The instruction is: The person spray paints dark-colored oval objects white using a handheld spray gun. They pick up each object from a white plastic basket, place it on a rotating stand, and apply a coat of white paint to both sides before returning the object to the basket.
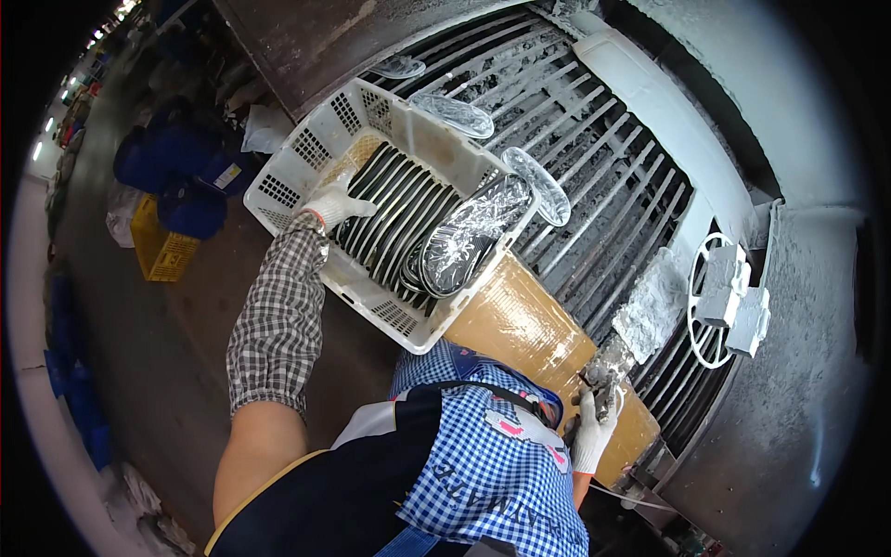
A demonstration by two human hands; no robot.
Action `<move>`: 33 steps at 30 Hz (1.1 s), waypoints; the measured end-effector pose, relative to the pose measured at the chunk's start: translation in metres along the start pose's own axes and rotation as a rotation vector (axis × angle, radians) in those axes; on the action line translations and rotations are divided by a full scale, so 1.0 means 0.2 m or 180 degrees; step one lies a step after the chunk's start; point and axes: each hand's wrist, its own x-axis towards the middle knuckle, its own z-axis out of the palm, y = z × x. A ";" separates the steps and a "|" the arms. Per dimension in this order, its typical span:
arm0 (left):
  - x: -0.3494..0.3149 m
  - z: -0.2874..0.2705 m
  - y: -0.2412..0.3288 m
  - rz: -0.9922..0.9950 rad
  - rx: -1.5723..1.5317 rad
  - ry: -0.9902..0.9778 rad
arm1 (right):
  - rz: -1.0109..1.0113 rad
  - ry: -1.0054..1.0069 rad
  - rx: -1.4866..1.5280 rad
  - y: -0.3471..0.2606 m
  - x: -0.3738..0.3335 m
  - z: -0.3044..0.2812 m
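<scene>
White perforated plastic crate [306, 153] sits at 11 o'clock of frame centre, tilted. Inside it, at its 4 o'clock corner, a dark oval piece sealed in a clear crinkled plastic wrapper [471, 237]. Tan cardboard box wrapped in glossy tape [520, 325] touches the crate's 5 o'clock edge. Yellow plastic crate [160, 246] stands on the floor at 9 o'clock. No signs or screens.
</scene>
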 end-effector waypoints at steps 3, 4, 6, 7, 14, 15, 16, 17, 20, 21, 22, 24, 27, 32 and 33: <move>-0.04 0.02 0.02 0.0124 -0.0087 0.0064 | 0.0043 -0.0048 0.0036 0.04 0.00 -0.01; -0.05 0.03 0.02 0.0207 -0.0131 0.0094 | 0.0028 -0.0047 0.0043 0.05 0.00 -0.01; -0.08 0.06 0.00 0.0537 0.0019 0.0358 | -0.0007 -0.0054 0.0057 0.06 0.00 -0.01; -0.08 0.07 -0.01 0.0699 0.0092 0.0494 | 0.0014 -0.0049 0.0042 0.06 0.00 -0.01; -0.08 0.18 0.00 0.0678 0.1352 0.0553 | 0.0036 0.0081 0.0105 0.01 -0.05 0.02; -0.09 0.17 0.00 0.0659 0.1374 0.0560 | 0.0024 0.0081 0.0094 0.00 -0.04 0.03; -0.06 0.18 -0.02 0.0720 0.1477 0.0622 | 0.0040 0.0060 0.0067 0.00 -0.04 0.02; -0.03 0.20 -0.05 0.0904 0.1539 0.0805 | 0.0071 0.0050 0.0084 0.00 -0.04 0.02; -0.04 0.20 0.00 0.0959 0.1849 0.0854 | 0.0062 0.0022 0.0112 0.02 -0.04 0.01; -0.06 0.20 0.02 0.0909 0.1991 0.0908 | 0.0126 -0.0007 0.0128 0.03 -0.03 0.01; -0.07 0.21 0.03 0.0856 0.2132 0.0964 | 0.0190 -0.0037 0.0145 0.04 -0.03 0.00; -0.08 0.22 0.04 0.0671 0.1734 0.1007 | 0.0233 -0.0042 0.0167 0.04 -0.03 0.00; -0.06 0.22 0.04 0.0598 0.1320 0.1162 | 0.0200 0.0012 0.0181 0.01 -0.06 0.02; -0.01 0.12 -0.01 0.0461 0.0191 0.1522 | 0.0197 -0.0026 0.0284 0.02 -0.05 0.01; 0.01 0.10 -0.06 0.0516 0.0001 0.1787 | 0.0191 -0.0018 0.0237 0.02 -0.04 0.01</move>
